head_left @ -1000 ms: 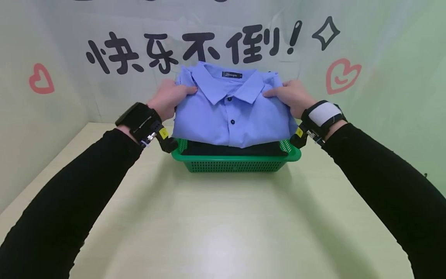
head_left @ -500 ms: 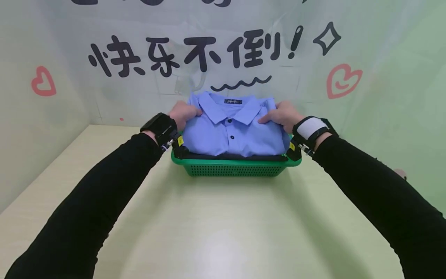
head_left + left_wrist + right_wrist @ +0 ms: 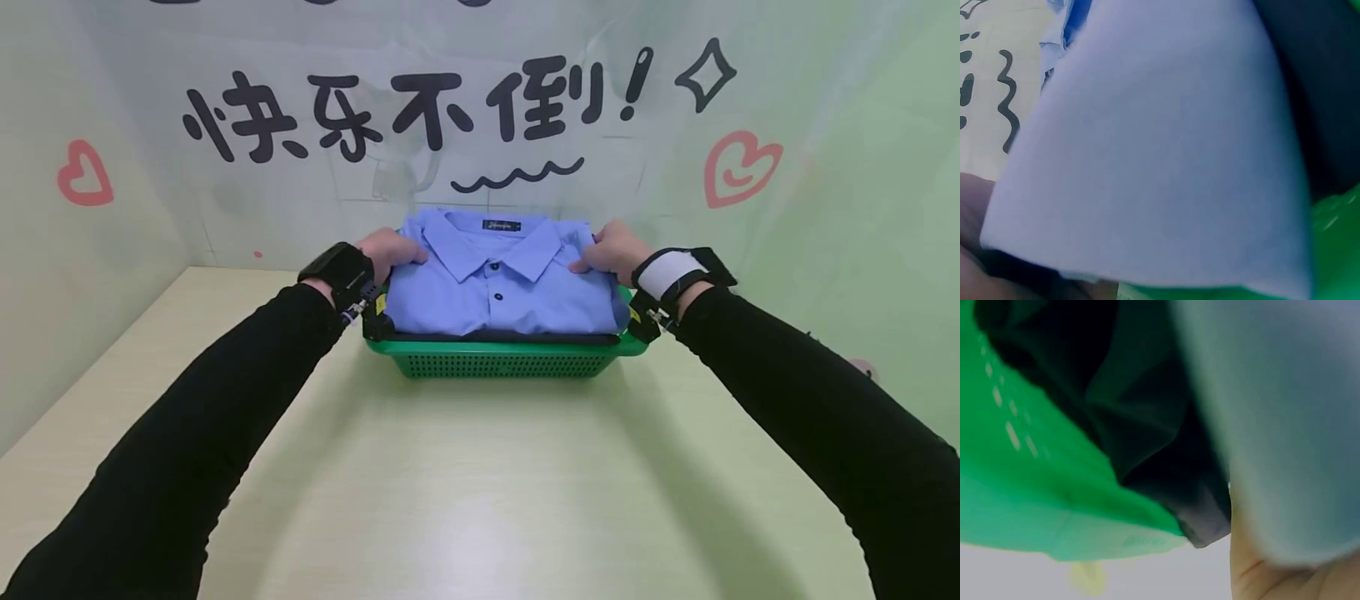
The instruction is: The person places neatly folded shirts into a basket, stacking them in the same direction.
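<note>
Head view: both hands, left [image 3: 390, 250] and right [image 3: 617, 250], grip the folded blue shirt [image 3: 498, 287], already resting in the green basket [image 3: 502, 360]; only letting go remains.

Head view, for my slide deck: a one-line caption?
Both hands hold a folded blue shirt atop a green basket.

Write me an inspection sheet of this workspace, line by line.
Surface: pale table, bare in front of the basket.
Job's things: folded blue shirt lies on a dark garment in a green basket.
Clutter: nothing seen.
Grips: left hand holds the shirt's left side near the collar; right hand holds its right side.
Cables: nothing seen.
Surroundings: backdrop with black characters and pink hearts; black sleeves and wrist bands on both arms.
</note>
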Available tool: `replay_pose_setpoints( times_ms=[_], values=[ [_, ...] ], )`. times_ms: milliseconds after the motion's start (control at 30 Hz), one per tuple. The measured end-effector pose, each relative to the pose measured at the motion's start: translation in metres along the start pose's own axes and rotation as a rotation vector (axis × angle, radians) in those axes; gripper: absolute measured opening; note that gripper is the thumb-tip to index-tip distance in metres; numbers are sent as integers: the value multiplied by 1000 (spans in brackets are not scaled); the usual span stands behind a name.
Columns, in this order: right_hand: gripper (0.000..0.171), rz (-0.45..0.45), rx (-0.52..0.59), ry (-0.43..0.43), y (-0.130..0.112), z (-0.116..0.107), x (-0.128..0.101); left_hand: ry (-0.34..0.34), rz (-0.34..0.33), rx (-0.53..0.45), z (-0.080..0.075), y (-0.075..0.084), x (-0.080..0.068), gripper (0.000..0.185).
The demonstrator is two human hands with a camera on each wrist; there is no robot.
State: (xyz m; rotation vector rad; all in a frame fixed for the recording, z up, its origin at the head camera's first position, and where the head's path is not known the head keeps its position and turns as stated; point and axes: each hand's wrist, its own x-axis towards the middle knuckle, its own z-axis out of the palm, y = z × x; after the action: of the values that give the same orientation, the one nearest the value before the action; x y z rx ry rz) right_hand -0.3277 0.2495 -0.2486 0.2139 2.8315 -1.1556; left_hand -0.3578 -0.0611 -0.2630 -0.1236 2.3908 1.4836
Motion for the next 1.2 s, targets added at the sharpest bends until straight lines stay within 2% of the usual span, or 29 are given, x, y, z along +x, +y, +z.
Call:
replay_pose_setpoints(
  times_ms=[100,200,300,433,500,567,600,633,733,800,867,900,967,1033,1100,1200],
  values=[
    [55,3,-52,-9,5,0,4,4,-15,80,3,0,10,64],
    [56,-6,-115,-15,8,2,10,17,-17,216,3,-3,35,62],
    [56,-33,-175,-5,12,6,17,62,16,390,3,-17,90,57],
    [40,-66,-303,4,16,13,22,49,28,564,0,-39,162,56],
    [28,-72,-390,-23,16,16,21,7,35,609,-1,-44,174,54],
    [33,-72,-460,-68,15,18,19,-41,18,621,0,-42,169,54],
    [37,-75,-484,-88,14,19,17,-33,35,646,2,-42,168,53],
    [38,-72,-496,-107,14,20,16,-40,47,661,3,-40,161,54],
    [24,-87,-531,-128,15,22,13,-70,-7,627,8,-19,106,59],
    [13,-117,-557,-136,16,23,11,-81,-16,607,12,-7,72,58],
    [15,-152,-585,-148,18,23,11,-139,-65,537,14,7,36,61],
    [17,-166,-595,-157,18,23,11,-170,-68,516,14,11,25,62],
    [18,-175,-594,-172,19,21,10,-226,-81,455,12,16,10,65],
    [16,-158,-569,-184,20,19,6,-255,-72,395,10,16,2,66],
    [15,-121,-537,-204,19,15,0,-245,-42,340,8,15,-5,64],
    [18,-84,-505,-239,16,9,-12,-175,39,269,8,8,-13,63]
  ],
)
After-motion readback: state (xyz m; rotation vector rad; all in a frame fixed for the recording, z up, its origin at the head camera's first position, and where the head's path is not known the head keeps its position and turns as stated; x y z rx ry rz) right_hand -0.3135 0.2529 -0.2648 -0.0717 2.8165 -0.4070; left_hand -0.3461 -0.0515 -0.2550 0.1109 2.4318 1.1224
